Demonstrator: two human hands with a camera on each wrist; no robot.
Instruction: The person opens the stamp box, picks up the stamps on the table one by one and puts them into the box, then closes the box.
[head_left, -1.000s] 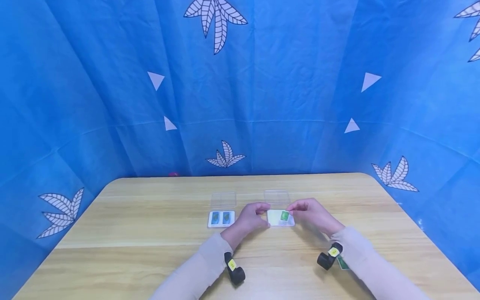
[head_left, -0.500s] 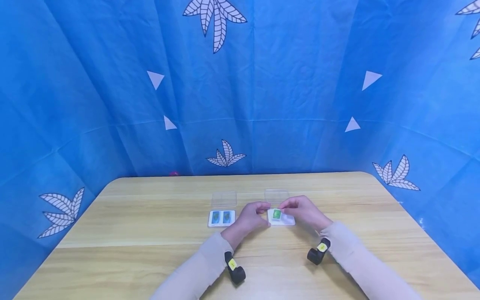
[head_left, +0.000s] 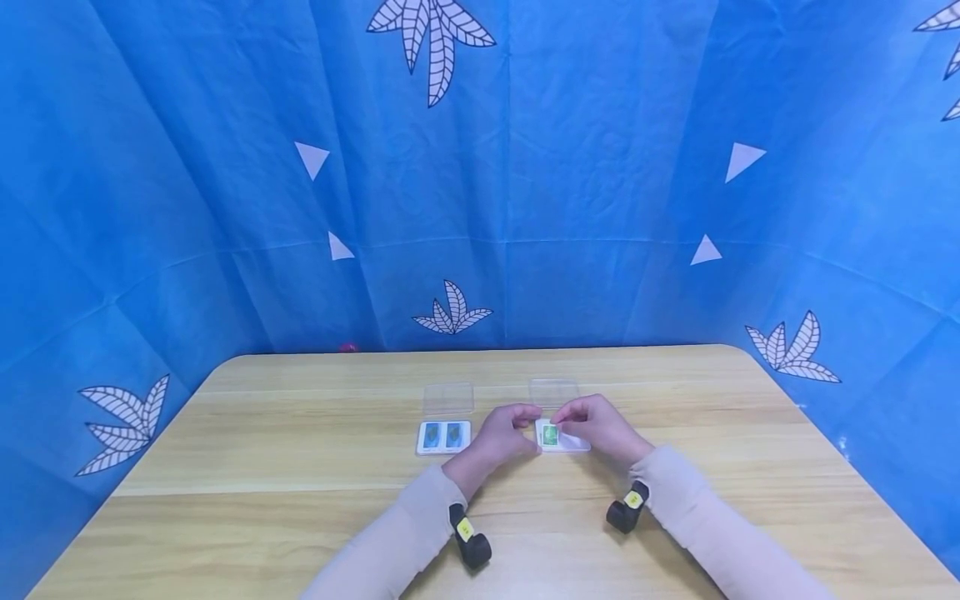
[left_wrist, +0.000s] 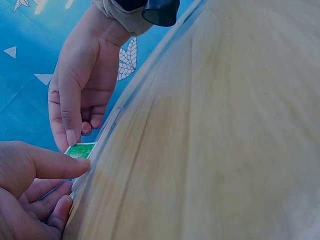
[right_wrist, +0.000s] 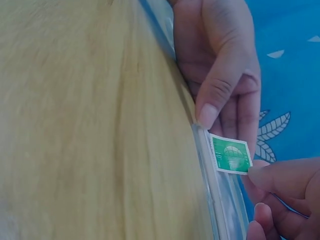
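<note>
A green postage stamp [head_left: 551, 435] with a white perforated border is over the left part of a small white-lined clear plastic case [head_left: 576, 444]. My right hand [head_left: 600, 425] pinches the stamp by its edge between thumb and finger. In the right wrist view the stamp [right_wrist: 232, 154] tilts a little above the case. My left hand [head_left: 501, 435] holds the case's left end, its thumb at the near edge and fingers towards the far edge. The left wrist view shows the stamp [left_wrist: 81, 150] between both hands, partly covered by the left thumb.
Left of my left hand lies a second case [head_left: 443, 451] bearing two blue stamps [head_left: 453, 435]. Two clear lids [head_left: 448, 398] lie behind the cases. Everything rests on a wooden table [head_left: 262, 450], with a blue curtain [head_left: 585, 192] behind its far edge.
My right hand has carried the green stamp leftward across the case and lowered and straightened it there. My left hand has stayed at the case. Another green stamp is now out of sight near my right sleeve.
</note>
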